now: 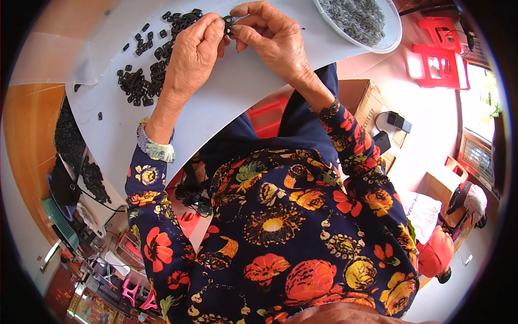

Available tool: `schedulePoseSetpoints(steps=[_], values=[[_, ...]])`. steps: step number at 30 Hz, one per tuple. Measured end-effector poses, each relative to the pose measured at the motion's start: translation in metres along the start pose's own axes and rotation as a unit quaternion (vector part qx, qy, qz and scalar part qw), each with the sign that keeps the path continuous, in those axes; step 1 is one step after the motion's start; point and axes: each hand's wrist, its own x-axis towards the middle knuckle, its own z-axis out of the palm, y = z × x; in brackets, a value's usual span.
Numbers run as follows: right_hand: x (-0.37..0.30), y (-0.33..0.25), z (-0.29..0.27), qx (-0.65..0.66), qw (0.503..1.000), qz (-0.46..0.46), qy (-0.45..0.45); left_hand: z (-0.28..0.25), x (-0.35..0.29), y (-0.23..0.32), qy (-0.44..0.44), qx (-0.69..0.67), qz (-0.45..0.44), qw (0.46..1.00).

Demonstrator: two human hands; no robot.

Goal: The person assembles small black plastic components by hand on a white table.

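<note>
Over the pale table, my left hand (192, 56) and my right hand (278, 44) meet at the fingertips. Between them is a small black plastic part (229, 22) with a round hole, pinched by thumb and fingers of both hands. Whether either hand holds a second, smaller piece is hidden. Beside and beyond my left hand lies a loose heap of similar black parts (141, 83), with several scattered singly to its left. To the right of my right hand, a white basin (392, 40) holds many small translucent grey pieces (359, 21).
The white table (216, 102) curves around in front of my lap. Red plastic stools (440, 65) and a cardboard box (356, 97) stand to the right. Other people (436, 251) sit at the far right. Below the table's left edge are a green basket (60, 224) and dark material (94, 178).
</note>
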Motion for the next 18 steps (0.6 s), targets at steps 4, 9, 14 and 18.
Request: schedulePoseSetpoints(steps=[4, 9, 14, 18], values=[[0.000, 0.000, 0.000, 0.002, 1.000, 0.000, -0.001, 0.006, -0.002, -0.007, 0.031, 0.039, 0.053, 0.997], [0.001, 0.003, 0.000, 0.009, 1.000, -0.008, -0.003, 0.007, -0.003, 0.000, 0.029, -0.019, 0.000, 0.999], [0.002, 0.005, 0.002, 0.002, 0.999, 0.000, -0.038, 0.005, -0.004, 0.000, 0.040, -0.052, -0.016, 0.998], [-0.002, 0.012, 0.005, -0.028, 0.999, -0.020, -0.032, 0.004, -0.005, -0.007, 0.058, -0.048, 0.011, 0.997]])
